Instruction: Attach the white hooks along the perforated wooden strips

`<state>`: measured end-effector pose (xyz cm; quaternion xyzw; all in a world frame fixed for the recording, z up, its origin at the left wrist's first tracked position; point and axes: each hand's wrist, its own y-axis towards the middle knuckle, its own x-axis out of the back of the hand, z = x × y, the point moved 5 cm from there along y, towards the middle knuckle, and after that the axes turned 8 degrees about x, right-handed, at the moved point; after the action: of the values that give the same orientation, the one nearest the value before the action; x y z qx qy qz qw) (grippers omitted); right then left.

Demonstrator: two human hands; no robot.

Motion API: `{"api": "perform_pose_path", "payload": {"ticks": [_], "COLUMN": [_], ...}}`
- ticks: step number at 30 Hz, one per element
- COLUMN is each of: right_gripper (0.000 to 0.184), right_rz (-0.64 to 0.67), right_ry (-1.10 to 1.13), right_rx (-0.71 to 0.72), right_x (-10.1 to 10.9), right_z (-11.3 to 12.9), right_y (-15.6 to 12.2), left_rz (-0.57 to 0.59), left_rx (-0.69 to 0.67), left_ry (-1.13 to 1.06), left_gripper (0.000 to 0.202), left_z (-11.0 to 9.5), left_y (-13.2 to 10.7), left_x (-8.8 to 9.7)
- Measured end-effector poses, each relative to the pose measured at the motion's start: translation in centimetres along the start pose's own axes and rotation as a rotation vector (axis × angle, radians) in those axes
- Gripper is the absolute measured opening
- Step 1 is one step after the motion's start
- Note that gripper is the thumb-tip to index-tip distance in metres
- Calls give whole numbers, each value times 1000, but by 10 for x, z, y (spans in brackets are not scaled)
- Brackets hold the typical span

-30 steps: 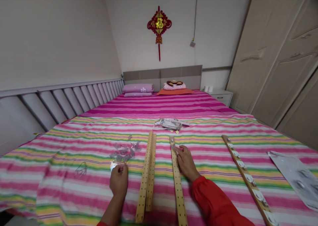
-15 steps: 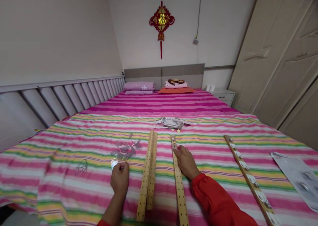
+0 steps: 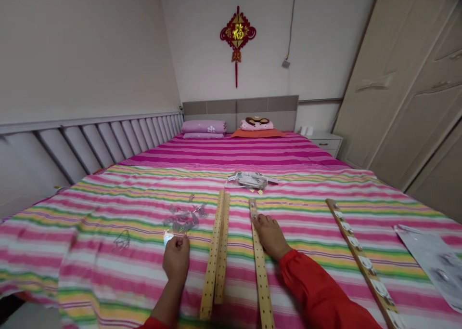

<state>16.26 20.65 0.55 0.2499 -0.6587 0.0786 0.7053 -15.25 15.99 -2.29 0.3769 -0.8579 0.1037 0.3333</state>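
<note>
My left hand [image 3: 176, 259] is closed in a pinch over the striped cloth, at the edge of a shiny clear plastic wrapper [image 3: 168, 236]. What sits between its fingertips is mostly hidden. On the middle wooden strip with holes [image 3: 262, 276], my right hand [image 3: 270, 235] lies with curled fingers. Its fingertips are at a small metal fitting [image 3: 254, 217] near the strip's far end. A second fitting [image 3: 252, 204] shows just beyond. Between my hands lie two more perforated strips [image 3: 212, 259], side by side.
Crumpled clear plastic bags [image 3: 186, 217] lie beyond my left hand. Farther back is a pile of packaged parts [image 3: 250, 179]. At right are a strip with white round pieces [image 3: 355, 244] and a clear plastic pack [image 3: 433, 261]. A thin tangled loop [image 3: 121, 241] lies left.
The view has shifted slightly. My right fingers have shifted a little on the strip, and the metal fitting by their tips shows more plainly. My left hand keeps its pinch.
</note>
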Motion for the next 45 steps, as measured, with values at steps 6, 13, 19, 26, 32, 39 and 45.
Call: {"api": "perform_pose_path", "payload": {"ticks": [6, 13, 19, 26, 32, 39, 45], "right_gripper": [44, 42, 41, 51, 49, 46, 47], "right_rz": [-34, -48, -74, -94, -108, -101, -92], "right_ry": [67, 154, 176, 183, 201, 200, 177], "right_rx": [-10, -22, -22, -28, -27, -46, -46], "right_x": [-7, -9, -9, -11, -10, -14, -17], "right_z": [-7, -11, -10, -10, -10, -11, -11], "right_y": [-5, -3, -3, -4, -4, -6, -7], "left_rz": [-18, 77, 639, 670, 685, 681, 658], "left_rx": [-11, -350, -636, -762, -767, -827, -818], "left_ry": [-67, -331, -187, 197, 272, 375, 425], "left_gripper": [26, 24, 32, 47, 44, 46, 46], "left_z": [6, -41, -132, -160, -163, -167, -166], "left_y": [1, -24, -75, -89, -86, -89, -88], "left_x": [-1, 4, -66, -142, -159, -164, -165]}}
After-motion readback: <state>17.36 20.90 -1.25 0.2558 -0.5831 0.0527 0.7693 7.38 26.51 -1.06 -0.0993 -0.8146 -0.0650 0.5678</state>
